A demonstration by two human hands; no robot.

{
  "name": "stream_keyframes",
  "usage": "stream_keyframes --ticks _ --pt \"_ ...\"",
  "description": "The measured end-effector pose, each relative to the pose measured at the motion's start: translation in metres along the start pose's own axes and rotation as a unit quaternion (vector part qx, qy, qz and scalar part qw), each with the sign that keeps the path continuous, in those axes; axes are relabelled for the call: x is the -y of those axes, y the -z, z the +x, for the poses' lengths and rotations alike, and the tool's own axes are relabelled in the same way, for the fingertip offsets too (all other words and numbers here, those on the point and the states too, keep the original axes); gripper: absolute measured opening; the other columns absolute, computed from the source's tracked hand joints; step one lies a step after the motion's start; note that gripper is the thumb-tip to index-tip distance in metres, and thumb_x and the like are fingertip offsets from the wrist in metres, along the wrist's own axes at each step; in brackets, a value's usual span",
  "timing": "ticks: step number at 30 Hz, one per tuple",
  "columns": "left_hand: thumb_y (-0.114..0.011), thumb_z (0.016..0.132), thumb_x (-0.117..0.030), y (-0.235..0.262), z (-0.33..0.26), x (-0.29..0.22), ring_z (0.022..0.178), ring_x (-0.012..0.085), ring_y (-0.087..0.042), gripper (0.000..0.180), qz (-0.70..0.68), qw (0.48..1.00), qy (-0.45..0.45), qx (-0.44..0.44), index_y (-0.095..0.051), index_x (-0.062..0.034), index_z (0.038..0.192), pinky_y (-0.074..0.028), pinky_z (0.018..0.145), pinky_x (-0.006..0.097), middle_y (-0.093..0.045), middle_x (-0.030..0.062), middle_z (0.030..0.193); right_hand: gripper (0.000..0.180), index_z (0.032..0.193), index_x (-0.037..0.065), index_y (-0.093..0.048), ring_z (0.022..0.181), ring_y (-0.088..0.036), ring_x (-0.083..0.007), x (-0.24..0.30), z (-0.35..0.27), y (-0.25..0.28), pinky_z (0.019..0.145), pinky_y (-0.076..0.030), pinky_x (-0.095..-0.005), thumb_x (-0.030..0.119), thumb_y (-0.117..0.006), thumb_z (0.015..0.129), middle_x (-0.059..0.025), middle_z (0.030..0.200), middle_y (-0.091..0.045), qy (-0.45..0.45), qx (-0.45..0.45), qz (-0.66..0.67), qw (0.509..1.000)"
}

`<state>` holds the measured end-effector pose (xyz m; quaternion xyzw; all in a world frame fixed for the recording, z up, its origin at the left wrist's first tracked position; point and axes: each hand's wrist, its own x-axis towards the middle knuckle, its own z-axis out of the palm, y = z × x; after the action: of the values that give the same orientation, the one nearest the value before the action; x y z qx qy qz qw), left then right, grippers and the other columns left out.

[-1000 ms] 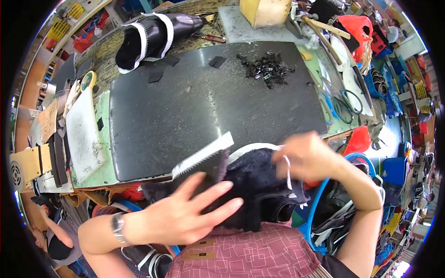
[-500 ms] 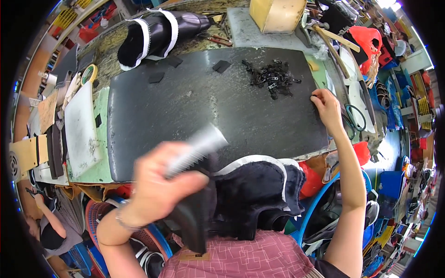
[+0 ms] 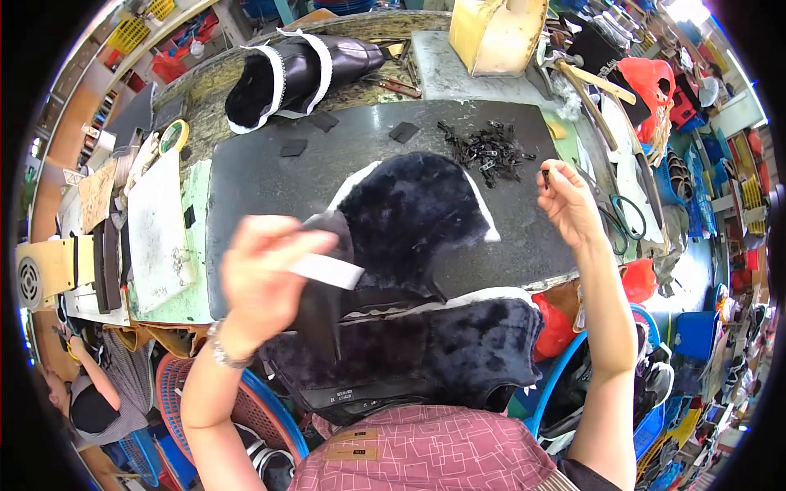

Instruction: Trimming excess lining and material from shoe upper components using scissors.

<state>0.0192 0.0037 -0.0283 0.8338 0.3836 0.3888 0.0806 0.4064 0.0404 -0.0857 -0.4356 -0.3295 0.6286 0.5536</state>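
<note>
My left hand [image 3: 266, 274], blurred by motion, is closed on the edge of a black boot upper with dark furry lining [image 3: 413, 217]. A white strip [image 3: 332, 271] sticks out from its fingers. The piece lies partly over the dark work board, lining side up. At the right edge of the board my right hand [image 3: 567, 200] is raised, thumb and fingertips pinching a small black zipper slider [image 3: 546, 176]. Just left of it lies a pile of black zipper sliders [image 3: 491, 154]. More fur-lined upper pieces [image 3: 409, 348] rest across my lap.
Black boots with white edging [image 3: 307, 69] lie at the back left. Small black patches [image 3: 403, 132] sit on the dark board [image 3: 270, 192]. Scissors [image 3: 629, 214] and a hammer [image 3: 594, 82] are on the right. Baskets [image 3: 176, 385] flank me; another person [image 3: 90, 393] works at far left.
The fur-lined upper has swung up from my lap onto the board, its lining now showing. My right hand has lifted slightly and turned, showing the small slider. The view has shifted a little.
</note>
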Motion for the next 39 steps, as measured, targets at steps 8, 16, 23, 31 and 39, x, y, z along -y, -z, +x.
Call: stream_keyframes --ticks 8,16,23,31,39 --pt "-0.065 0.067 -0.011 -0.083 0.032 -0.010 0.072 0.0175 -0.051 0.024 0.091 0.968 -0.207 0.105 -0.064 -0.0111 0.091 -0.042 0.063 0.031 -0.052 0.0019 0.077 0.022 0.105 0.001 -0.053 0.081 -0.062 -0.0181 -0.014 -0.007 -0.058 0.071 -0.053 -0.0270 0.001 -0.055 0.083 -0.0135 0.094 -0.062 -0.038 0.178 0.104 0.978" --pt "-0.066 0.074 -0.027 -0.088 0.041 0.002 0.054 0.0210 -0.047 0.037 -0.193 0.965 -0.111 0.135 -0.044 -0.0091 0.049 -0.035 0.054 0.032 -0.043 0.0027 0.053 0.014 0.095 0.001 -0.059 0.088 -0.060 -0.0146 -0.040 0.034 -0.088 0.076 -0.048 -0.0263 0.002 -0.058 0.081 -0.0094 0.098 -0.064 -0.003 0.147 -0.154 0.977" --pt "-0.072 0.066 -0.018 -0.094 0.041 -0.017 0.060 0.0232 -0.055 0.029 0.089 0.971 0.050 0.218 -0.049 -0.0077 0.081 -0.038 0.058 0.034 -0.055 0.0058 0.061 0.012 0.082 0.003 -0.060 0.078 -0.057 -0.0277 -0.048 0.029 -0.088 0.069 -0.048 -0.0347 0.000 -0.061 0.070 -0.0095 0.085 -0.060 0.343 0.140 -0.651 0.662" --pt "-0.066 0.070 -0.004 -0.099 0.041 -0.020 0.062 0.0208 -0.059 0.035 -0.120 0.935 0.259 0.210 -0.052 -0.0014 0.103 -0.045 0.060 0.031 -0.060 0.0095 0.067 0.016 0.082 0.002 -0.059 0.071 -0.057 -0.0278 -0.046 0.021 -0.088 0.063 -0.047 -0.0343 -0.001 -0.061 0.067 -0.0108 0.078 -0.056 0.293 0.102 -0.713 0.629" --pt "-0.064 0.076 -0.004 -0.098 0.045 -0.011 0.061 0.0049 -0.052 0.011 -0.274 0.881 0.339 0.186 -0.063 0.0023 0.085 -0.043 0.056 0.022 -0.062 0.0020 0.068 0.009 0.087 0.000 -0.061 0.071 -0.059 -0.0099 -0.038 0.018 -0.087 0.066 -0.049 -0.0218 0.004 -0.062 0.079 -0.0040 0.080 -0.061 -0.047 0.104 -0.234 0.965"
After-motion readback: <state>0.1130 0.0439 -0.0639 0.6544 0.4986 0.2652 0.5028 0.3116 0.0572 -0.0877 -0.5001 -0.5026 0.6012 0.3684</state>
